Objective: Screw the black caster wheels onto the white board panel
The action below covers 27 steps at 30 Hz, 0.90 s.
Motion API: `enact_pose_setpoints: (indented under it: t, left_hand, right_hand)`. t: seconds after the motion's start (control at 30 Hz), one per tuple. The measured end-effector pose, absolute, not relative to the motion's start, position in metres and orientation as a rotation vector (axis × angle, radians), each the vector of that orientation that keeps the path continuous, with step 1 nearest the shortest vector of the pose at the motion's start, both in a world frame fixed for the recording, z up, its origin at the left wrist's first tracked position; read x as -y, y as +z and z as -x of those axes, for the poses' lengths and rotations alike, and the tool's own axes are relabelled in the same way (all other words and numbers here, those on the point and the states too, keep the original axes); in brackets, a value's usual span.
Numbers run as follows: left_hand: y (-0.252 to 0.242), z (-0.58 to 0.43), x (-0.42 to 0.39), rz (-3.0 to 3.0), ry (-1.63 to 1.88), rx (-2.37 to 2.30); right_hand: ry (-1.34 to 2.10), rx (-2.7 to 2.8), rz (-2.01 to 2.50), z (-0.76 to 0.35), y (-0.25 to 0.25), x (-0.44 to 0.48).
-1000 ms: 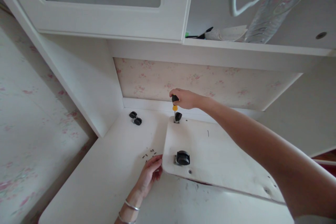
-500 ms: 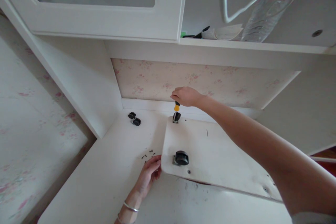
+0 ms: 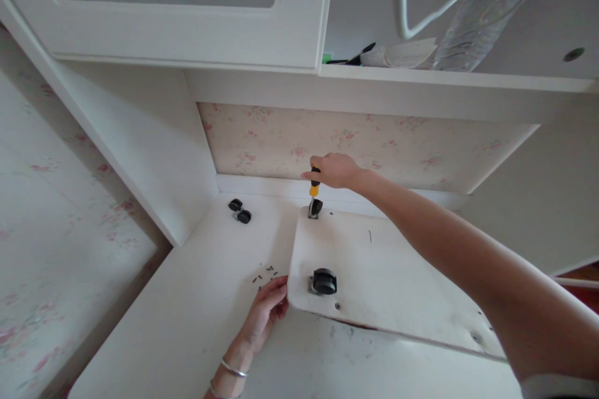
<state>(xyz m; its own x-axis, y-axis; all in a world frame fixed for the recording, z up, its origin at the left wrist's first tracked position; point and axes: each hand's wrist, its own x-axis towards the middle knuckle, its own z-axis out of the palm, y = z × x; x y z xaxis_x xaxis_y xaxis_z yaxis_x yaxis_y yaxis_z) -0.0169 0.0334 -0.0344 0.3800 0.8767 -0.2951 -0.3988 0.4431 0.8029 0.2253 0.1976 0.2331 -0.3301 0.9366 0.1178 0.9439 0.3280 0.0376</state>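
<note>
My right hand (image 3: 334,170) is closed around the black and yellow handle of a screwdriver (image 3: 315,189), with one finger stretched out past it. The shaft points down to the metal plate of a black caster wheel (image 3: 316,206) at the far left corner of a white board (image 3: 397,274). Whether its tip sits in a screw is too small to tell. My left hand (image 3: 267,308) grips the board's near left corner, its fingertips partly hidden at the edge. A second caster (image 3: 324,282) stands on the board close to that hand. Several small dark screws (image 3: 266,273) lie just beyond my left fingers.
Two loose casters (image 3: 240,211) lie on the white desk top (image 3: 187,318) at the back left. Overhead, a cabinet door (image 3: 187,31) and an open shelf with a clear plastic bottle (image 3: 472,25) overhang the desk. Side panel (image 3: 135,137) bounds the left.
The fingers of my right hand have loosened and shifted on the screwdriver, so more of its handle shows. My left hand, the board and the casters stay as they were.
</note>
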Motion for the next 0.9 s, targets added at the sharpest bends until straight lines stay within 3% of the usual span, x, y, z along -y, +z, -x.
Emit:
enact_pose_setpoints:
  t: [0.23, 0.9]
  left_hand:
    - [-0.032, 0.016, -0.033, -0.687, 0.912, -0.797]
    - [-0.030, 0.016, -0.030, -0.706, 0.912, -0.828]
  right_hand:
    - [-0.007, 2.593, 1.573, -0.223, 0.228, -0.198]
    - [-0.007, 2.432, 1.675, -0.221, 0.224, -0.199]
